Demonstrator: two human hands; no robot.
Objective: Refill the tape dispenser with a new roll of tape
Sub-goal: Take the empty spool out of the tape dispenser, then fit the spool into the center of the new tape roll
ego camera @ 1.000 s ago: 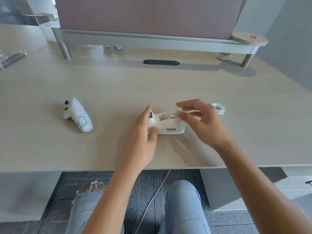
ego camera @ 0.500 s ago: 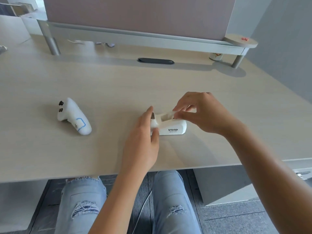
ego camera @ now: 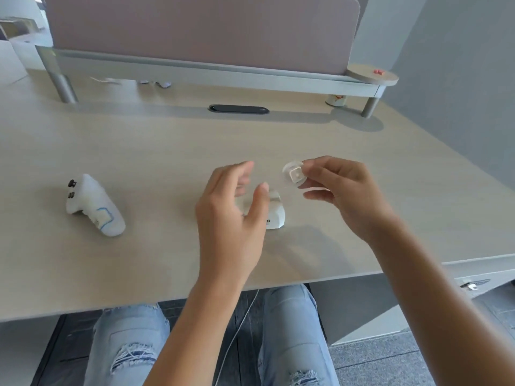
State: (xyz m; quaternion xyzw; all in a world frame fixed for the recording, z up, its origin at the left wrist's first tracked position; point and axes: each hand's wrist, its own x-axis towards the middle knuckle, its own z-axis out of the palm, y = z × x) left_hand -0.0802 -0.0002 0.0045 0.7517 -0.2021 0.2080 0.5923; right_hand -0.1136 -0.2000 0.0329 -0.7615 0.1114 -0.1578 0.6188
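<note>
1. White plastic is showing between the fingertips of the right hand (ego camera: 342, 190): it is pinching a small round spool (ego camera: 294, 176) above the bench (ego camera: 145, 151), apart from the tape dispenser (ego camera: 274, 211), which is sitting just beneath the left hand (ego camera: 231, 215).
2. The left hand is hovering with fingers spread, gripping nothing; it looks blurred.
3. The step seems to be core removal, so bracing the dispenser while lifting would be helping.
4. No new roll is showing here.
5. Pale wood grain is covering the bench, where a white controller (ego camera: 93, 207) is lying well left; a mauve partition (ego camera: 200, 29) is standing behind.
</note>
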